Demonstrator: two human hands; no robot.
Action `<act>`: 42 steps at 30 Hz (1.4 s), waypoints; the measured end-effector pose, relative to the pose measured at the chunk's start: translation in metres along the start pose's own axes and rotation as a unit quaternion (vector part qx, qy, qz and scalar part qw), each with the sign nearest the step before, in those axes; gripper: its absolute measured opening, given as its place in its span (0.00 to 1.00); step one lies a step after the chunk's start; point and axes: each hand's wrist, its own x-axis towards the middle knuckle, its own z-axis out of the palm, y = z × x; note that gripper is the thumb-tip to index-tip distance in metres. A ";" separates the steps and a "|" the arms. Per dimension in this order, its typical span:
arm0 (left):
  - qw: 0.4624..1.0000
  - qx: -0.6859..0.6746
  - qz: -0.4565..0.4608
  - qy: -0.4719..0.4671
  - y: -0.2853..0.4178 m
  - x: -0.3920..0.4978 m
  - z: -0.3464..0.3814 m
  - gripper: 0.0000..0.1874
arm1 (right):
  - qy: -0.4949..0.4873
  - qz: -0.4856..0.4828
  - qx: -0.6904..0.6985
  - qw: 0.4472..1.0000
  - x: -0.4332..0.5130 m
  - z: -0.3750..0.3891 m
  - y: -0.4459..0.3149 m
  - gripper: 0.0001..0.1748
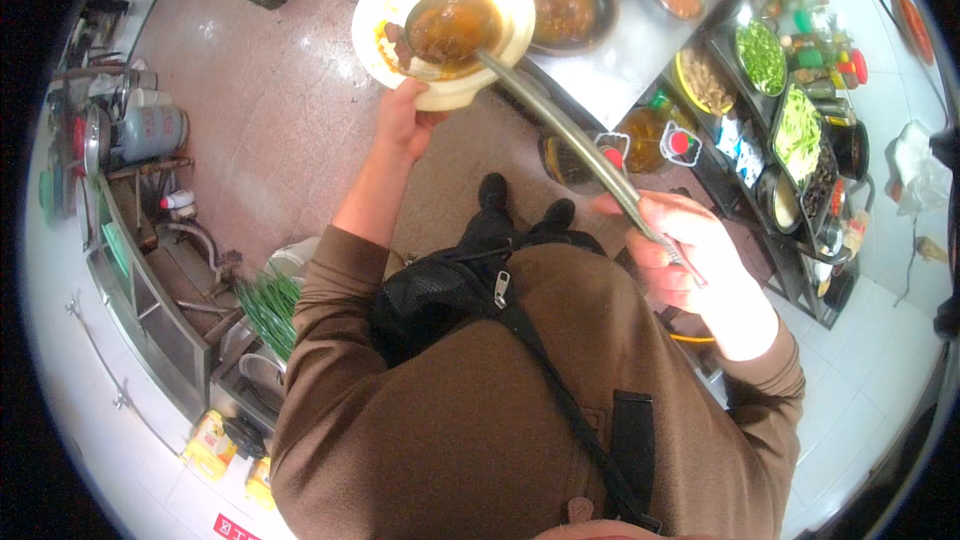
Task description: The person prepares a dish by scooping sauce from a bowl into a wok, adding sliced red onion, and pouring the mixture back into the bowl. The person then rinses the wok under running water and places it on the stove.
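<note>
My left hand [410,120] grips the rim of a wide pale bowl [513,11] from below and holds it up in front of me. Inside that bowl rests the round head of a metal ladle [577,135], full of brown saucy food [452,24]. Reddish-brown sauce and a few dark pieces smear the bowl's inner wall. The ladle's long handle slants down to the right, and my right hand [675,247] is closed around its end. Just beyond the bowl, a dark round pot [611,11] of brown stew stands on a steel worktop [592,86].
To the right, a rack holds trays of chopped green onion [760,56], shredded green vegetable [797,135] and a yellow bowl [684,79]. Oil jugs [645,139] stand below the worktop. At left are a gas cylinder [154,133], a steel counter [172,322] and green stalks [270,311].
</note>
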 end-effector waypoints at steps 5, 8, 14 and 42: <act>1.000 -0.008 0.005 -0.002 -0.005 0.001 -0.006 0.25 | 0.039 -0.060 0.006 0.997 -0.023 -0.003 -0.012 0.23; 0.999 -0.034 0.000 -0.015 -0.005 -0.002 -0.007 0.25 | 0.030 -0.110 0.034 0.993 -0.031 -0.011 -0.019 0.24; 0.998 -0.001 0.015 0.062 -0.008 -0.014 -0.016 0.26 | 0.090 -0.191 -0.044 0.976 -0.011 -0.038 -0.028 0.20; 0.998 0.045 -0.032 -0.014 0.004 -0.032 -0.015 0.25 | 0.316 -0.348 -0.618 0.630 0.022 -0.090 0.021 0.29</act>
